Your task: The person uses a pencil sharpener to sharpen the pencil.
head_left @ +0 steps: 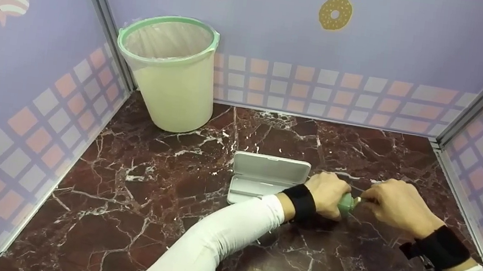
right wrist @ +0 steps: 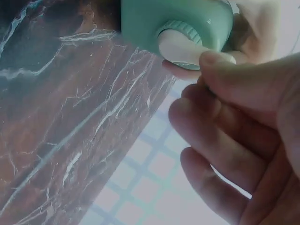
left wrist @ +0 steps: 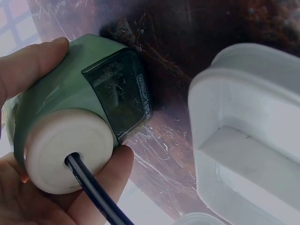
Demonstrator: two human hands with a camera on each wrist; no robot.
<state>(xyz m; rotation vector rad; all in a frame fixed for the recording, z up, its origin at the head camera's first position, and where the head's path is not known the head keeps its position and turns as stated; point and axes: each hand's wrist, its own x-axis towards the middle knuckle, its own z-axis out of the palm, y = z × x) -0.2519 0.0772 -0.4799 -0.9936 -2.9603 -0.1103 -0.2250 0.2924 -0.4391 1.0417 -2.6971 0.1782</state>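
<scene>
A green hand-crank pencil sharpener (left wrist: 65,84) is in my left hand (head_left: 327,194), gripped between thumb and fingers. Its dark see-through shavings drawer (left wrist: 119,93) faces the pencil-case side. A dark striped pencil (left wrist: 98,190) sticks into the hole of the sharpener's round cream front; its far end is out of view. On the opposite side, my right hand (head_left: 400,208) pinches the pale crank handle (right wrist: 178,47) between thumb and forefinger, the other fingers loosely bent. Beside my left hand lies a white pencil case (head_left: 270,169), lid raised.
A cream bin (head_left: 177,95) with a green rim and a clear liner stands at the back left. Small white marks or scraps dot the dark red marbled tabletop (head_left: 157,217) near the case. Patterned purple panels (head_left: 273,29) enclose the back and both sides.
</scene>
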